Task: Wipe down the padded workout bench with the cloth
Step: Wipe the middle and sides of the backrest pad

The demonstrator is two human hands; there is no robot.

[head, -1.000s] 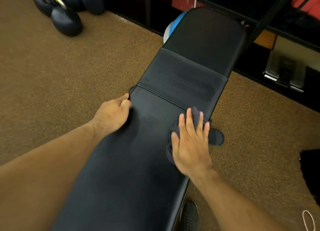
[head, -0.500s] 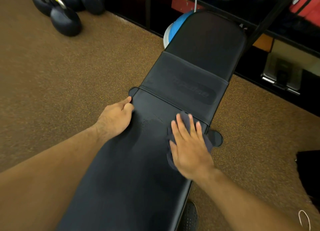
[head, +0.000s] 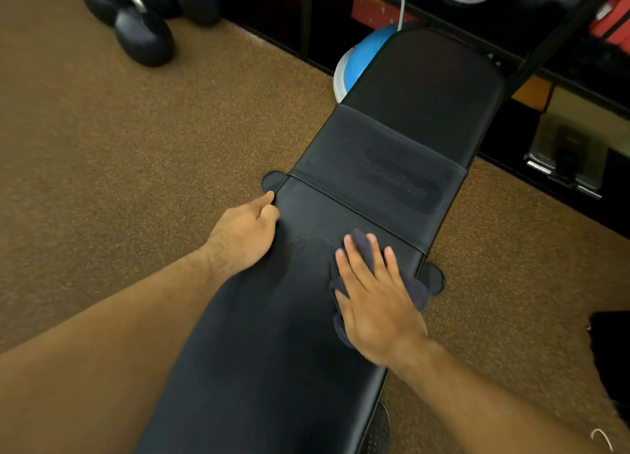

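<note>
A black padded workout bench runs from the bottom centre up to the right, with a seam across its middle. A dark grey cloth lies on the pad just below that seam, near the right edge. My right hand presses flat on the cloth, fingers spread, and covers most of it. My left hand grips the bench's left edge beside the seam, fingers curled around the pad.
Dark kettlebells stand on the brown speckled floor at the top left. A blue and white ball sits behind the bench's far end. Black shelving with stored gear lines the back. A dark object lies at the right edge.
My right hand has slid the cloth leftward, from the bench's right edge toward the middle of the pad. My left hand keeps its grip on the left edge.
</note>
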